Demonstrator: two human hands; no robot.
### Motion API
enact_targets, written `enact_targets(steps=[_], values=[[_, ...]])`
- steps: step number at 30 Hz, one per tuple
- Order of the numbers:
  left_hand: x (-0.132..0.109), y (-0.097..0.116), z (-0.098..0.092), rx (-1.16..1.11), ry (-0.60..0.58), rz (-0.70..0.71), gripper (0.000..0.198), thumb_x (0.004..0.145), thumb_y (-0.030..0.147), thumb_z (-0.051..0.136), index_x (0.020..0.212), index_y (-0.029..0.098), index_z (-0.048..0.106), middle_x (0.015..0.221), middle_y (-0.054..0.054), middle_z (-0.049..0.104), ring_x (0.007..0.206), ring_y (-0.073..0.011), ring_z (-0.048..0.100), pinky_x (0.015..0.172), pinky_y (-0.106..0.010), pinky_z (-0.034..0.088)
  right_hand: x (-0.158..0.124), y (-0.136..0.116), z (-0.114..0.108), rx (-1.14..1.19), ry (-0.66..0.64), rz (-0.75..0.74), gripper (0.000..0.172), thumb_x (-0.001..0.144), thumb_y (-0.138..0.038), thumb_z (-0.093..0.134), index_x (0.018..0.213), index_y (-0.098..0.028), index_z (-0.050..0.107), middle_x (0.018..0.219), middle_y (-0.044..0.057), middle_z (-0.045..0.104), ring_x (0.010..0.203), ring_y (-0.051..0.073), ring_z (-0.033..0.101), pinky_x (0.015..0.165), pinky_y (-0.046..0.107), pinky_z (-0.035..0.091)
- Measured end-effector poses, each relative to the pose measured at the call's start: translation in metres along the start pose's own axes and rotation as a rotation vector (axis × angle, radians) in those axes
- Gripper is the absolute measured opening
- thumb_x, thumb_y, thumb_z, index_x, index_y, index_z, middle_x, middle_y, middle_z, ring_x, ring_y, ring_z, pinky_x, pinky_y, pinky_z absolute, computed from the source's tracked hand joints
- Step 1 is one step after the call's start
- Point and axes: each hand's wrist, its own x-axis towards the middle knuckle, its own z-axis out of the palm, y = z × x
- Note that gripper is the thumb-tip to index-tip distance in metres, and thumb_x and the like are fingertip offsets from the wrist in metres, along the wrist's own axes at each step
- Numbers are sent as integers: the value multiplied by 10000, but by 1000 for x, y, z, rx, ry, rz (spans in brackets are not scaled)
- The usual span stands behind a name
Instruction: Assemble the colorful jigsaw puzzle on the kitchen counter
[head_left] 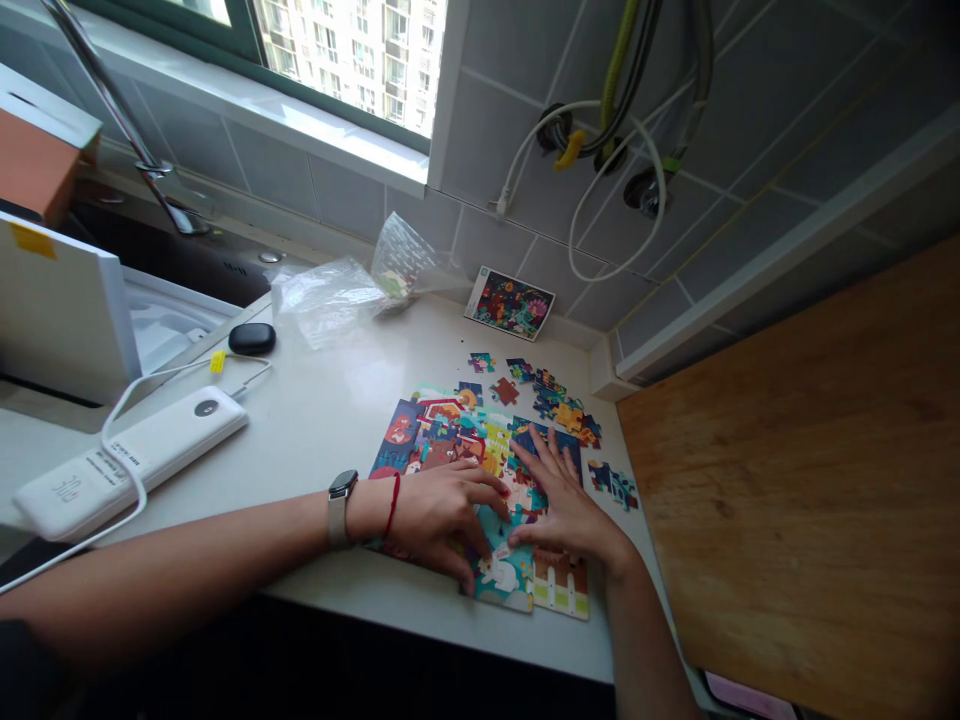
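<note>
Two bare hands on one partly assembled jigsaw puzzle (496, 432), directly beneath both sets of fingers. Left hand (444, 500) palm down over the middle and near part, fingers bent and loosely apart, thumb by the near edge. Right hand (566, 502) across the right-hand part, fingers fanned wide, thumb pointing toward the left hand. Impossible to tell of any single piece pinched under the fingertips. Watch (343, 503) and red cord (392, 503) on the left wrist. Beyond the puzzle and off to its right, loose pieces (505, 391) on the white counter (322, 400). Farther back, a picture card (513, 304) propped against the tiled wall (487, 240). Leftward, crumpled clear plastic (330, 295), then a black case (252, 339) and a white power bank (161, 445) with a cable (109, 425). At far right, a wooden panel (795, 470).
</note>
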Motion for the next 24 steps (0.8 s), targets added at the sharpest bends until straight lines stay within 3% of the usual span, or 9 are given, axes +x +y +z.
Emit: enact_targets(steps=[5, 10, 13, 19, 24], values=[[-2, -14, -13, 147, 81, -90, 272, 916, 376, 797, 1171, 287, 773, 1261, -89, 744, 1228, -315, 657, 1104, -481, 499, 0, 1, 0, -5, 7, 3, 1301, 598, -673, 928, 1675, -402, 251, 1793, 62, -30, 1616, 406, -151, 1287, 651, -9], [-12, -38, -35, 420, 239, -380, 308, 1017, 277, 598, 1309, 218, 677, 1271, -131, 720, 1232, -337, 634, 1039, -529, 525, -1, 0, -1, 0, -2, 7, 1278, 617, -660, 926, 1673, -411, 251, 1789, 49, -77, 1612, 407, -160, 1288, 649, -11], [-17, -47, -41, 512, 255, -490, 361, 1042, 240, 497, 1382, 227, 616, 1391, -120, 659, 1336, -332, 572, 1092, -531, 498, 0, -2, -2, -5, 4, 10, 1289, 613, -655, 929, 1674, -418, 238, 1787, 36, -92, 1606, 410, -179, 1283, 658, -20], [-19, -49, -36, 578, 184, -718, 533, 1069, 488, 486, 1523, 209, 511, 1618, -166, 460, 1540, -427, 350, 1212, -624, 348, -1, -6, -4, -3, 25, 15, 1250, 635, -643, 924, 1672, -389, 273, 1789, 43, -48, 1599, 403, -198, 1279, 662, -35], [-22, -50, -36, 554, 43, -723, 825, 984, 723, 524, 1630, 230, 375, 1731, -190, 250, 1599, -479, 173, 1248, -675, 233, 0, -8, 0, 13, 77, 3, 1199, 657, -654, 908, 1662, -381, 314, 1788, 53, 6, 1605, 407, -171, 1272, 689, -22]])
